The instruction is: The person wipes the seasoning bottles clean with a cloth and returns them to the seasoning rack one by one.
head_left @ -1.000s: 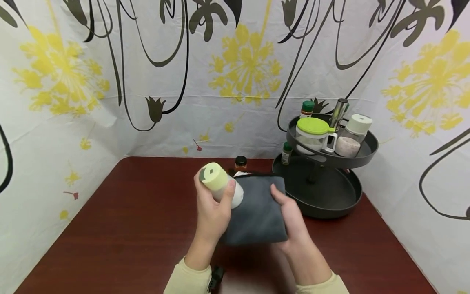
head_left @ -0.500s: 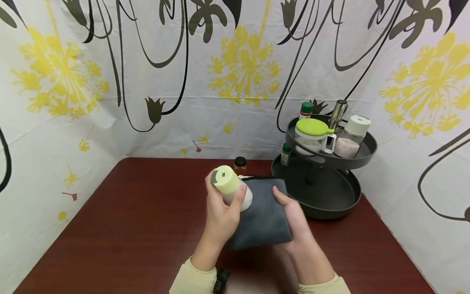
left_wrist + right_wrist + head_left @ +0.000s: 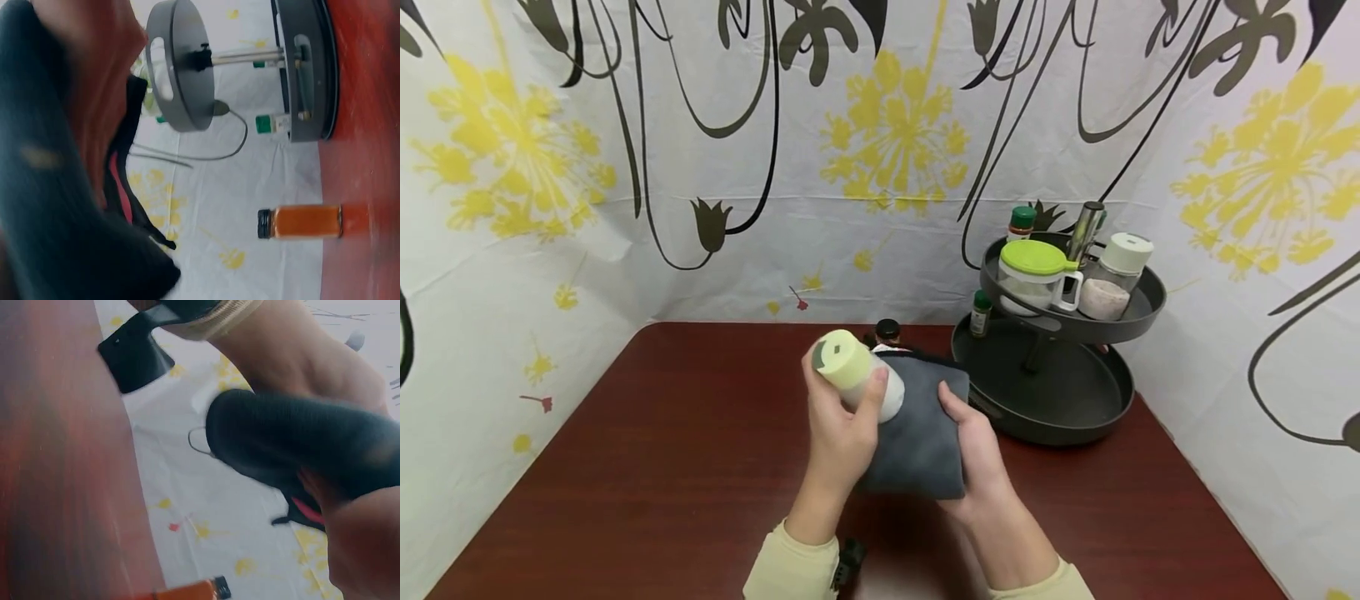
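My left hand (image 3: 838,437) holds a white bottle (image 3: 854,369) with a pale yellow-green cap, tilted with the cap toward the upper left. Its lower end lies over the front of a dark blue-grey pouch (image 3: 921,437). The right hand (image 3: 981,467) grips the pouch by its right side, with the thumb on the front and the other fingers hidden behind. Along the pouch's top runs a black edge, and a bit of white shows there. In the left wrist view a pink strip appears inside the pouch's opening (image 3: 120,187). Both hands are above the table.
Behind the pouch stands a black-capped jar (image 3: 887,332) of orange-brown contents. A two-tier dark round rack (image 3: 1060,400) at the back right carries a green-lidded jar (image 3: 1033,271), a white-capped jar (image 3: 1112,279) and small green-capped bottles. The reddish-brown table (image 3: 662,467) meets a patterned curtain.
Both hands, with the bottle and the pouch, shifted slightly right, then back left and a little up. The holds look the same.
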Demonstrator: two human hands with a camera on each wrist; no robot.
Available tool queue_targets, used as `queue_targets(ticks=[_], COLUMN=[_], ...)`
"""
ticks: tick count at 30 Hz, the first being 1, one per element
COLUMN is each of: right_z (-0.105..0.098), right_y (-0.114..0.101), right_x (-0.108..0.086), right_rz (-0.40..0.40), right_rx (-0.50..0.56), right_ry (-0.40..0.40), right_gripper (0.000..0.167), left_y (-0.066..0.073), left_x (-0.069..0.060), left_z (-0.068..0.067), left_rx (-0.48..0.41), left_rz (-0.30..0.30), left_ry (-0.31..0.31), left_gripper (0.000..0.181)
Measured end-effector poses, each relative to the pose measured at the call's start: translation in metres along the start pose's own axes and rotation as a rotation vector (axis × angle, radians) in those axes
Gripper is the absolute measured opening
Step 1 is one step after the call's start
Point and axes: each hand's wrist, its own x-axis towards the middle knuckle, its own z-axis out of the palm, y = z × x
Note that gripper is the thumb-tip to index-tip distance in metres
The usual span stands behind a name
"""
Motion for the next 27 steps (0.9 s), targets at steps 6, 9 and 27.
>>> queue_targets(ticks=[6,9,27], right_z=[-0.007,-0.004,-0.006], right_y=[-0.017,-0.017,-0.012], right_x=[-0.009,-0.003,-0.002], right_rz=[-0.022,-0.060,-0.057], right_rx=[0.001,0.036,-0.034], right_ry=[0.018,0.019,0.048], right_gripper=[0.070,0.068,0.068], left_y=[0.002,0.005,-0.001], left_x=[0.002,-0.002,-0.009], left_z=[-0.004,-0.001,-0.002], left_rx=[-0.056,-0.063,0.009], left_rz=[-0.016,-0.007,0.015], left_ry=[-0.020,-0.040,-0.050], left_gripper=[0.057,0.058,0.061])
